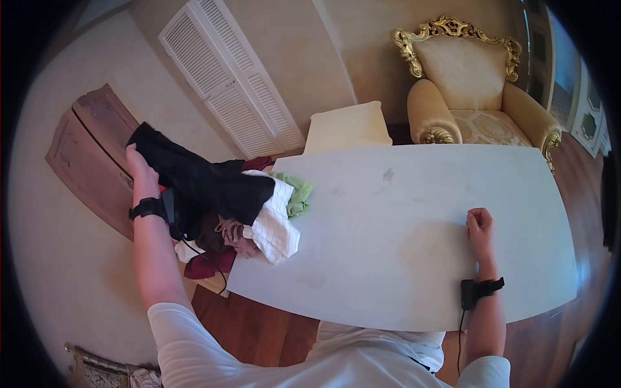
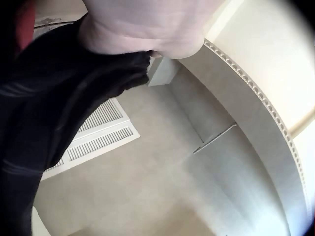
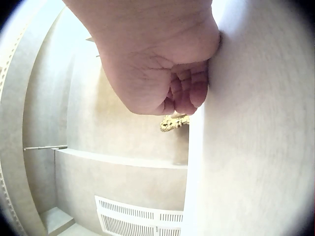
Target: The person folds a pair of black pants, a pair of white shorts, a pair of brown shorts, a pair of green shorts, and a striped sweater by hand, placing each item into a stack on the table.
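My left hand (image 1: 142, 171) grips one end of a black garment (image 1: 213, 187), lifted over a heap of clothes at the table's left edge. In the left wrist view the dark cloth (image 2: 49, 108) hangs down from the hand. Under and beside it lie a white striped garment (image 1: 277, 226), a green cloth (image 1: 299, 195) and a dark red cloth (image 1: 206, 266). The black fabric hides part of the heap. On the right side of the table, my right hand (image 1: 480, 229) rests on its edge with loosely curled fingers (image 3: 182, 98), holding nothing.
The pale table (image 1: 381, 265) spreads in front of me. A cream side table (image 1: 349, 126) and a gilded armchair (image 1: 466, 77) stand beyond it. To the left is a pinkish-brown wooden piece of furniture (image 1: 84, 149). Cables run from both wrist straps.
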The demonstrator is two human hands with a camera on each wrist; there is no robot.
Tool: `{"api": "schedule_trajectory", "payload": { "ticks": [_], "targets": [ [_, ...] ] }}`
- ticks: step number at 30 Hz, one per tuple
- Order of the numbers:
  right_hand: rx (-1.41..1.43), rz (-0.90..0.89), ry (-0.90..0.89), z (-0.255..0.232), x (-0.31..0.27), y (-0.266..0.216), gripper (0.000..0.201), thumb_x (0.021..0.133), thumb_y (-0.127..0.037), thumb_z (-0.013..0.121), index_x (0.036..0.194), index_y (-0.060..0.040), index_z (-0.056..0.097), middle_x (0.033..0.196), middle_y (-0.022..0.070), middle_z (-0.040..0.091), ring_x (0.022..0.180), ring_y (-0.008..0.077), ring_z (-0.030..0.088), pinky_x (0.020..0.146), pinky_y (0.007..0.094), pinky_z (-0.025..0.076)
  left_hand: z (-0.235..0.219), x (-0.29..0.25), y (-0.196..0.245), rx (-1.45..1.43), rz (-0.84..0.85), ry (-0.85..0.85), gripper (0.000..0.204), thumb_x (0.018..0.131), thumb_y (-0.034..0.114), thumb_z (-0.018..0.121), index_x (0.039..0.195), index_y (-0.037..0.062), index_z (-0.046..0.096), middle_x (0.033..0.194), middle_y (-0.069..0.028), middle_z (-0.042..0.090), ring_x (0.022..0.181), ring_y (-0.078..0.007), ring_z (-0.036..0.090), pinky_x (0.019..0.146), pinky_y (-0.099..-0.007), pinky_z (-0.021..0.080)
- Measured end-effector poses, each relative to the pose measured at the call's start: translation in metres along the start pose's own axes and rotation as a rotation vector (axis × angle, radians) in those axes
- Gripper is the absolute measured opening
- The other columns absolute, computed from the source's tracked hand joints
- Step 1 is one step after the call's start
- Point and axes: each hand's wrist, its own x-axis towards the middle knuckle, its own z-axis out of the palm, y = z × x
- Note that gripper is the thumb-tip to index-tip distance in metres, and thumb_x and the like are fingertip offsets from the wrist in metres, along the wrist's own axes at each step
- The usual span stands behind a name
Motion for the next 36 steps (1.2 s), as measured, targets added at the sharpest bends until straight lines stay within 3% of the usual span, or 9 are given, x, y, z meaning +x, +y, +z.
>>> {"api": "schedule_trajectory", "payload": {
  "ticks": [5,9,13,16,19,23,27,32,36],
  "targets": [
    [0.021,-0.003,0.02,0.002,0.003,0.007,0.009,0.101,-0.011,0.064,0.102,-0.0014,0.066,0.078,0.0008,0.063,0.062,0.0078,0.056,0.057,0.0267,0.047,-0.022,0.047,-0.01,0.406,0.024,0.033,0.039,0.098,0.017,0.065,0.131,-0.0043,0.064,0.129,-0.0198,0.069,0.12,-0.0318,0.066,0.103,-0.0449,0.053],
    [0.043,0.011,0.017,0.001,0.003,0.008,0.009,0.101,-0.011,0.064,0.102,-0.0016,0.066,0.077,0.0004,0.063,0.062,0.0076,0.055,0.056,0.026,0.047,-0.007,0.018,0.004,0.421,0.748,0.27,0.048,0.103,0.018,0.065,0.143,-0.0031,0.051,0.139,-0.0209,0.061,0.123,-0.0309,0.062,0.109,-0.0398,0.046],
    [0.013,0.003,-0.007,0.0,-0.001,0.001,0.01,0.102,-0.011,0.063,0.103,-0.0019,0.066,0.079,0.0002,0.062,0.062,0.007,0.054,0.056,0.0252,0.046,0.012,0.0,0.032,0.594,1.059,0.164,0.05,0.102,0.015,0.068,0.147,0.0019,0.05,0.14,-0.0191,0.059,0.127,-0.0272,0.059,0.11,-0.037,0.046],
    [0.005,-0.018,-0.007,0.002,0.001,0.005,0.01,0.102,-0.012,0.063,0.103,-0.0021,0.065,0.08,0.0003,0.062,0.063,0.007,0.054,0.056,0.0254,0.046,0.004,0.014,0.038,0.542,0.849,-0.09,0.032,0.103,0.016,0.071,0.131,0.0014,0.066,0.133,-0.0144,0.065,0.121,-0.0217,0.062,0.108,-0.0343,0.047],
    [0.022,0.003,-0.014,-0.002,-0.001,0.001,0.011,0.102,-0.012,0.064,0.104,-0.0021,0.066,0.081,0.0004,0.063,0.064,0.0074,0.055,0.057,0.0259,0.047,0.002,0.008,0.034,0.49,0.901,-0.184,0.029,0.103,0.018,0.072,0.126,0.001,0.069,0.124,-0.0116,0.07,0.116,-0.0197,0.064,0.106,-0.0342,0.048],
    [0.033,-0.007,-0.01,0.0,0.003,0.01,0.012,0.101,-0.013,0.064,0.104,-0.0014,0.066,0.081,0.001,0.064,0.065,0.0082,0.057,0.058,0.0263,0.048,0.015,-0.013,0.051,0.342,1.038,0.028,0.03,0.105,0.023,0.068,0.12,-0.0023,0.069,0.117,-0.0099,0.072,0.11,-0.0169,0.066,0.099,-0.0309,0.052],
    [-0.062,-0.02,-0.003,-0.001,0.0,0.003,0.013,0.1,-0.013,0.065,0.103,-0.0008,0.067,0.078,0.0021,0.066,0.066,0.009,0.059,0.06,0.0283,0.049,0.043,-0.045,0.087,0.24,0.978,-0.071,0.033,0.11,0.027,0.059,0.12,-0.0029,0.07,0.117,-0.0113,0.073,0.107,-0.0184,0.069,0.098,-0.032,0.054],
    [-0.136,-0.061,0.059,0.002,0.002,0.014,0.016,0.097,-0.016,0.067,0.102,-0.0011,0.07,0.079,0.008,0.071,0.073,0.0179,0.067,0.069,0.0346,0.054,0.113,-0.158,0.07,0.059,0.674,-0.377,0.029,0.109,0.021,0.06,0.128,-0.0004,0.066,0.125,-0.0138,0.071,0.115,-0.0223,0.068,0.103,-0.0342,0.054],
    [-0.205,-0.059,0.075,0.004,-0.002,0.005,0.018,0.095,-0.018,0.067,0.103,-0.0026,0.071,0.088,0.0158,0.075,0.082,0.0289,0.073,0.077,0.0395,0.057,0.172,-0.247,0.01,-0.046,0.185,-0.899,0.028,0.107,0.011,0.061,0.132,-0.0001,0.061,0.127,-0.0137,0.068,0.119,-0.0237,0.066,0.106,-0.0358,0.053]
  ]
}}
